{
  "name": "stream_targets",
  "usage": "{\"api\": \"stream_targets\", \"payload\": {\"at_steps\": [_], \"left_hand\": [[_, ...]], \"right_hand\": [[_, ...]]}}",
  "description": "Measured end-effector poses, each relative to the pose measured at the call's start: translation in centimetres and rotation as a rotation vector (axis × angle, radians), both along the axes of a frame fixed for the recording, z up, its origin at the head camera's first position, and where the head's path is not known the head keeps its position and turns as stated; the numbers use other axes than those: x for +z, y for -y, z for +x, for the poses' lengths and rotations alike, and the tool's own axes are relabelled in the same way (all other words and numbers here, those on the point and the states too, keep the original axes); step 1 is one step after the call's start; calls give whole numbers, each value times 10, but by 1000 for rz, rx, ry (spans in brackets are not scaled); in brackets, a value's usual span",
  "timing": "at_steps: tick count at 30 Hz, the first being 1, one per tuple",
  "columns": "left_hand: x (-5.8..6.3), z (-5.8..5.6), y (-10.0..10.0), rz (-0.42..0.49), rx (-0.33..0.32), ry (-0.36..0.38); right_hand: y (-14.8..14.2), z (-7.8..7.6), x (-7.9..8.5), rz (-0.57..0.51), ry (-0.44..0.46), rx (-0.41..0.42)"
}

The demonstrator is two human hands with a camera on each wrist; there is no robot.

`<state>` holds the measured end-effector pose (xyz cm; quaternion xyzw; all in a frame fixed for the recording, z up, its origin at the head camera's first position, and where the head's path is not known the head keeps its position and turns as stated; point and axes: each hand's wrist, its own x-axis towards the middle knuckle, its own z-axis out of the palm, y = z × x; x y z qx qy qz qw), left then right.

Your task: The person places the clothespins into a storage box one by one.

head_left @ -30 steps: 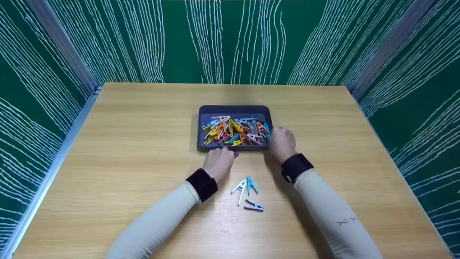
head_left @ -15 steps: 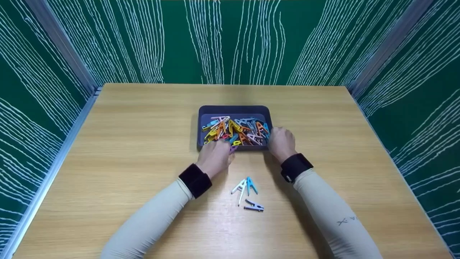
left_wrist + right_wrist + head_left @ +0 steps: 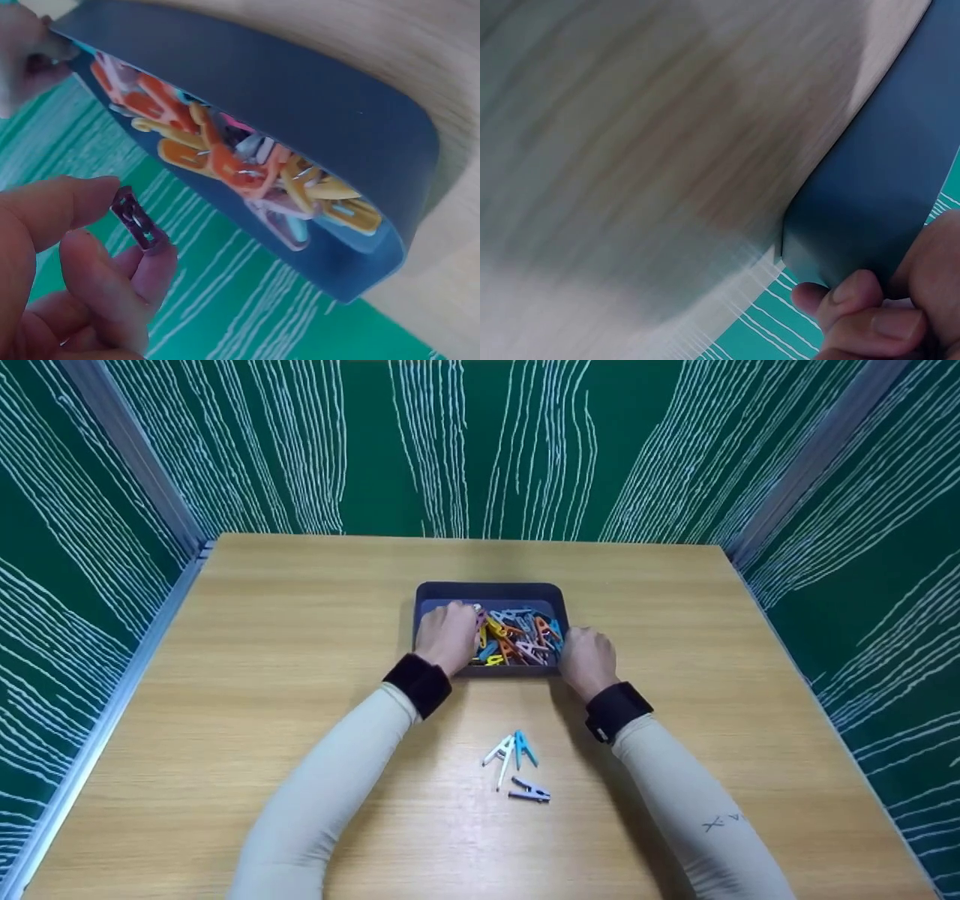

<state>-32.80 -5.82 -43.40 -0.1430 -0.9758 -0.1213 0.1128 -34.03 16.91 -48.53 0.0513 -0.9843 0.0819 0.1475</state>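
Note:
Over the left part of a dark grey tray (image 3: 499, 670) hovers my left hand (image 3: 448, 636), pinching a small purple clothespin (image 3: 139, 219) between its fingers. In the left wrist view the clothespin is seen end-on, apart from the pile. Clothespins (image 3: 525, 634) in yellow, orange, blue and pink lie heaped inside the tray; the hand hides those at the left in the head view. My right hand (image 3: 589, 660) grips the tray's right side, its curled fingers (image 3: 874, 330) at the corner of the tray wall.
Nearer to me on the wooden table (image 3: 300, 607) lie a white clothespin (image 3: 501, 757), a light blue clothespin (image 3: 523, 748) beside it, and a greyish-purple clothespin (image 3: 531, 790). Green walls (image 3: 510, 450) with white wavy lines enclose the table's back and sides.
My left hand has moved from the table in front of the tray, up and over its left part, carrying the purple clothespin. The right hand and the tray stay in place.

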Motion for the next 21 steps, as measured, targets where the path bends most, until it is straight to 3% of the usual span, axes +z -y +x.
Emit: {"api": "stream_targets", "payload": {"at_steps": [7,11,16,21], "left_hand": [[-12,-8,6,28,79,72],[-14,-8,22,68,112,76],[-18,-11,47,108,220,67],[-27,-13,62,88,282,119]], "right_hand": [[0,1,0,5,-4,-3],[2,2,1,9,-41,-4],[2,2,1,1,-41,-8],[1,0,-1,3,-16,-11]]}}
